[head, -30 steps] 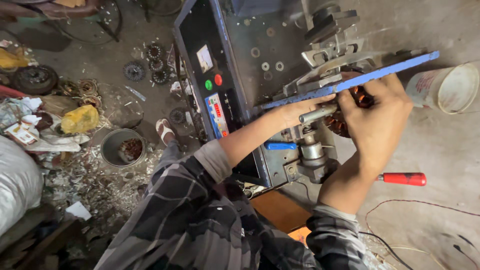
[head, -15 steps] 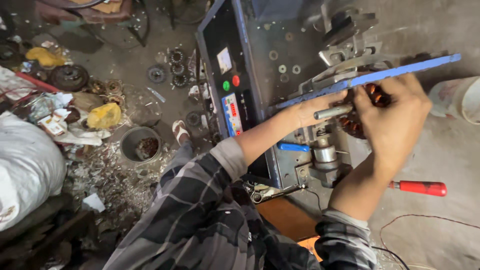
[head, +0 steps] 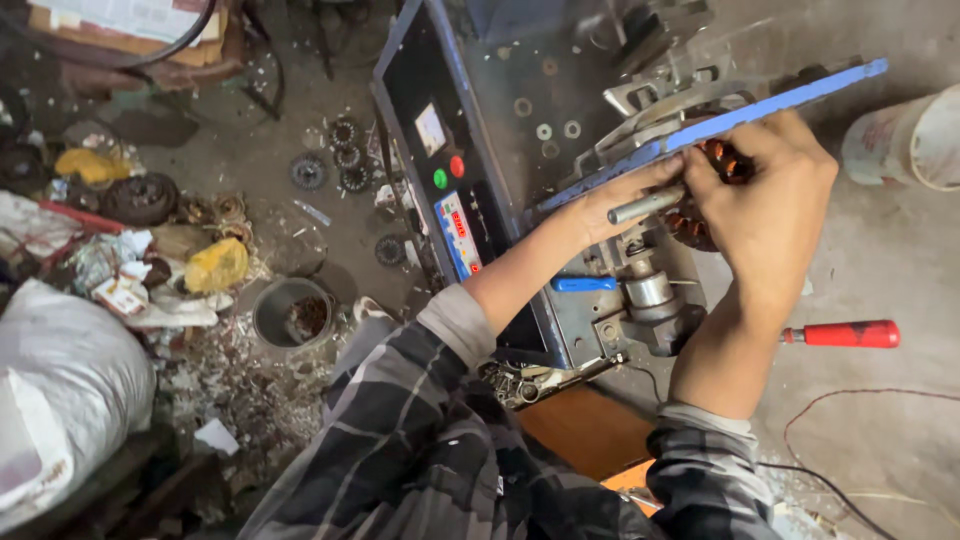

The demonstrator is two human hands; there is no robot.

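My right hand (head: 768, 205) is curled around a copper-wound motor armature (head: 712, 160) with a steel shaft (head: 645, 205) sticking out to the left. My left hand (head: 622, 196) grips that shaft and the armature's near end from the left side. Both hands hold it just under a long blue bar (head: 710, 125) that slants across a winding machine (head: 560, 150). Most of the armature is hidden by my fingers.
The machine's dark front panel (head: 445, 190) has a red and a green button. A red-handled screwdriver (head: 845, 334) lies on the grey floor at right, a white bucket (head: 905, 140) beyond. Left: a small metal tin (head: 290, 312), gears, scrap, a white sack (head: 60, 390).
The view has shifted slightly; my hands stay on the armature under the blue bar, with the right hand's fingers curled a little further over it.
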